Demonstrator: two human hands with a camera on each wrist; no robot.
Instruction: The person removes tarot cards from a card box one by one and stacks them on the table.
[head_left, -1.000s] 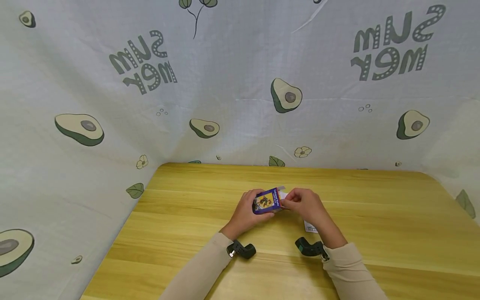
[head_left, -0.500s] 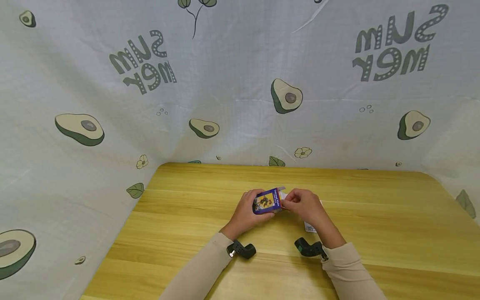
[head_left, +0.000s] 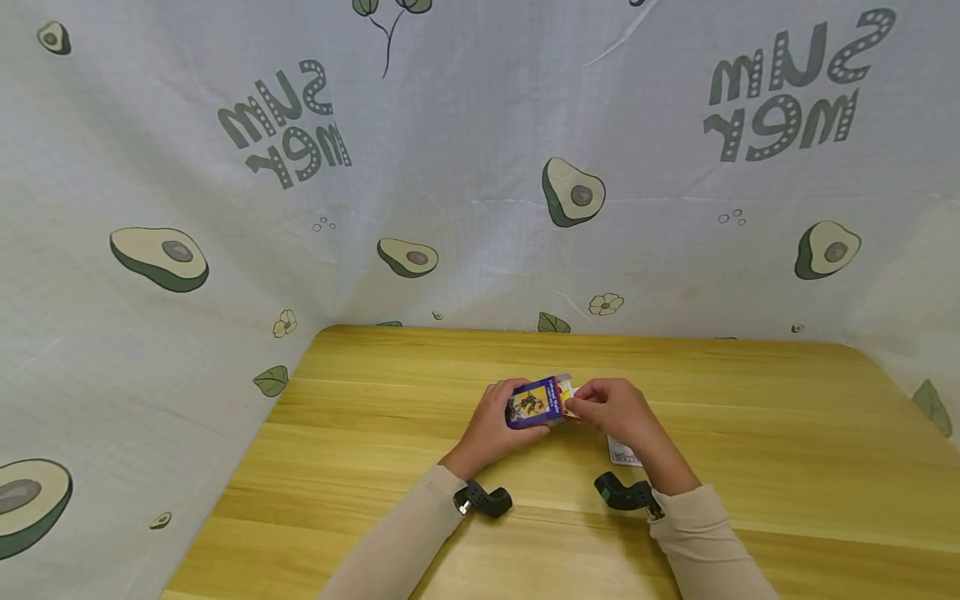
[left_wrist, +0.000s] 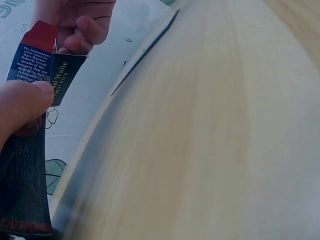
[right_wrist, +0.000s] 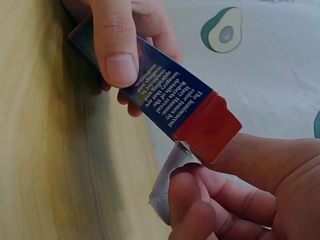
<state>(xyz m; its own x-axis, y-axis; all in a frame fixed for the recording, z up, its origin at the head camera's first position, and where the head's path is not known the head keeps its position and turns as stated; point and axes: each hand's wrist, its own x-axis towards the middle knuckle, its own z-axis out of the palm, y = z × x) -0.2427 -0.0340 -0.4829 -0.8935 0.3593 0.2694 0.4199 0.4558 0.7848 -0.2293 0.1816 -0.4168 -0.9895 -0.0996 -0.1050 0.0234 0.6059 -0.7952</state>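
My left hand (head_left: 489, 427) grips a purple tarot deck box (head_left: 529, 405), thumb along one side, picture face up. Its open end points right. In the right wrist view a red side flap (right_wrist: 210, 127) and a pale flap (right_wrist: 170, 182) stick out there. At that opening, my right hand (head_left: 621, 414) has its thumb and fingers pinching the end of what look like tarot cards (head_left: 567, 393); a yellow and red strip shows between box and fingertips. How many cards are pinched is hidden. The left wrist view shows the box's dark side (left_wrist: 22, 170) close up.
On the wooden table (head_left: 375, 400), a white-bordered printed card (head_left: 622, 454) lies partly under the right wrist. A white cloth (head_left: 480, 275) printed with avocados hangs behind and at the sides. Each wrist wears a black camera mount (head_left: 491, 502).
My right hand has shifted slightly right, away from the box, and a yellow and red strip now shows at the open end. The left hand and box stay in place.
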